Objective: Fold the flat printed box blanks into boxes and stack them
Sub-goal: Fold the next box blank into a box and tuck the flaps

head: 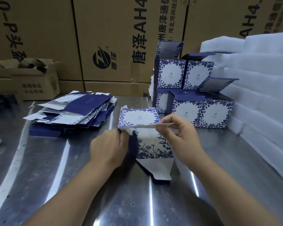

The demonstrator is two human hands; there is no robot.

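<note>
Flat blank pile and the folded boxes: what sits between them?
Head view: the half-folded blank, gripped by left hand and right hand, over steel table.

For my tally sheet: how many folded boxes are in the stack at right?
5: top left box, top right box, bottom left box (half hidden), bottom middle box, bottom right box. Others may hide behind them.

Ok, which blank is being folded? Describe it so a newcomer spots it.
On the steel table, between the loose pile of flat blanks at left and the stacked boxes at right, is one blank. It alone is part-opened, gripped by the left hand and right hand.
</note>
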